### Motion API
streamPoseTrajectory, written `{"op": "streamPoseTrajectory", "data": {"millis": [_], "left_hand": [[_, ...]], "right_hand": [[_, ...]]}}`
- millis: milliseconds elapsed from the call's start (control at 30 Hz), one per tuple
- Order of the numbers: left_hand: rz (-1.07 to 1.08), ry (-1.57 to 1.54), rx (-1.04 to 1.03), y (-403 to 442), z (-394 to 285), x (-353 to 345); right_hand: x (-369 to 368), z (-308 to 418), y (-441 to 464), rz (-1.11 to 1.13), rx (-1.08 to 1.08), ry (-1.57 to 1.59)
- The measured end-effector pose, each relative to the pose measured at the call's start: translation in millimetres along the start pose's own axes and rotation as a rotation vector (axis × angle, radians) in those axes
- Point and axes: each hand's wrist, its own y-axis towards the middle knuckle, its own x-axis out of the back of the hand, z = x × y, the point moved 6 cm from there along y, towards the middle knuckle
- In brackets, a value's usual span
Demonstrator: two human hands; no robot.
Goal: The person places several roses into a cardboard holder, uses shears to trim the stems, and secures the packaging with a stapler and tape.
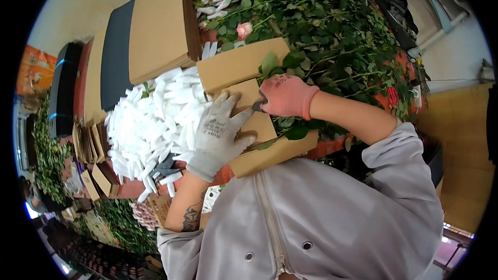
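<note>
My left hand (220, 132), in a whitish work glove with print on its back, lies with fingers spread on a brown cardboard sheet (262, 124). The sheet has raised folded flaps, one corrugated cardboard flap (244, 65) on the far side and a cardboard flap (275, 154) nearest my body. My right hand (286, 96) wears a pink glove and is closed around a small dark tool (258, 106), whose tip points at the sheet beside my left fingers. Most of that tool is hidden in the fist. Green rose leaves (296, 129) stick out beneath my right wrist.
A heap of white foam sleeves (155, 119) lies left of my hands. Behind it stand a brown cardboard stack (158, 26) and black sheets (116, 54). Leafy rose stems (332, 26) cover the far right, with a pink rose (244, 30) and white-sleeved buds (215, 0).
</note>
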Motion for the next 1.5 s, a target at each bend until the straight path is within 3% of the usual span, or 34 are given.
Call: {"op": "streamPoseTrajectory", "data": {"millis": [33, 100, 167, 233, 267, 367, 433, 500, 567, 633, 700, 733, 800, 833, 900, 933, 1000, 1033, 1100, 1133, 1167, 1200, 1233, 1300, 1333, 1367, 1433, 1467, 1500], "left_hand": [[-0.003, 0.007, -0.021, 2.3, -1.5, -0.6], [0.025, 0.041, 0.018, 0.5, -2.5, -1.5], [0.064, 0.089, -0.02, 2.1, -8.3, -4.9], [0.081, 0.149, 0.016, 2.0, -10.3, -6.6], [0.091, 0.17, -0.012, 0.5, -13.9, -6.5], [0.091, 0.258, -0.024, 1.7, -17.4, -2.9], [0.07, 0.386, -0.048, -1.3, -23.1, -1.3], [0.092, 0.367, -0.02, -6.1, -24.7, -0.5], [0.223, 0.238, -0.041, -3.9, -21.3, 3.2], [-0.111, 0.02, -0.304, 7.4, -19.6, 19.6], [0.003, 0.132, -0.337, 22.5, -20.9, 6.9], [0.23, 0.129, -0.325, 22.4, -11.3, -18.9], [0.231, 0.166, -0.342, 17.4, -6.1, -31.9], [0.218, 0.209, -0.333, 16.7, -3.7, -35.7], [0.254, 0.213, -0.269, 13.0, -8.8, -38.0], [0.258, 0.213, -0.253, 13.2, -8.6, -39.0], [0.268, 0.191, -0.24, 11.1, -7.5, -42.1], [0.27, 0.195, -0.245, 11.3, -9.1, -41.1], [0.266, 0.213, -0.247, 13.2, -13.4, -34.9], [0.258, 0.224, -0.251, 15.8, -10.2, -31.3], [0.305, 0.08, -0.259, 17.7, -3.1, -27.5], [0.353, -0.065, -0.266, 20.0, 2.8, -22.2], [0.436, -0.253, -0.139, 25.5, 10.8, -14.7], [0.567, -0.681, 0.048, 35.3, 9.7, 1.9], [0.599, -0.754, 0.101, 37.1, 15.2, -1.8], [0.6, -0.75, 0.091, 34.4, 15.9, -4.2], [0.406, -0.123, -0.251, 31.8, 8.8, -1.2], [0.366, -0.116, -0.272, 35.5, 8.2, -3.3], [0.356, -0.128, -0.265, 36.5, 8.5, -6.0]], "right_hand": [[12.0, 6.5, -4.0, -0.106, 0.076, -0.133], [41.0, -0.2, 9.2, -0.283, -0.008, -0.064], [63.4, -30.0, 48.1, -0.73, 0.282, -0.126], [63.2, -64.2, 88.4, -0.039, 0.029, 0.236], [21.4, -90.5, 133.3, 0.235, 0.161, 0.476], [68.8, -45.4, 52.3, 0.107, 0.157, 0.482], [56.9, -26.4, 20.0, 0.054, 0.269, 0.188], [21.5, -15.5, -12.6, -0.401, 0.411, -0.121], [-5.4, -6.3, -23.0, -0.185, 0.28, -0.3], [-7.6, -2.2, -34.9, -0.143, 0.213, -0.206], [-11.1, 1.6, -45.5, -0.167, 0.143, -0.223], [-15.6, 4.8, -57.6, -0.454, 0.233, -0.143], [-35.8, 3.3, -96.4, -0.732, 0.228, 0.805], [-15.3, 32.7, -139.4, -0.888, 0.148, 0.109], [-78.6, 20.2, -168.0, -0.591, -0.083, 0.757], [-105.8, 26.4, -173.3, -0.585, -0.086, 0.757], [-201.3, 32.3, -173.1, -0.338, -0.525, 2.301], [-209.4, 30.9, -168.0, -0.344, -0.521, 2.305], [-197.4, 39.2, -144.0, -0.366, -0.035, 2.923], [-170.1, 38.3, -139.8, -0.588, 0.168, 2.851], [-146.3, 43.6, -136.1, -0.59, 0.188, 2.849], [-113.6, 50.9, -134.3, -0.506, 0.39, 2.88], [-91.5, 55.9, -130.0, -0.419, 0.595, 2.893], [-84.2, 52.0, -108.7, -0.472, 0.565, 2.855], [-83.2, 48.1, -98.1, -0.52, 0.513, 2.823], [-86.0, 43.9, -85.6, -0.531, 0.523, 2.816], [-76.7, 39.6, -69.5, -0.415, 0.703, 2.882], [-85.0, 36.4, -68.1, -0.467, 0.487, 2.907], [-87.4, 31.5, -72.3, -0.456, 0.47, 2.901]]}}
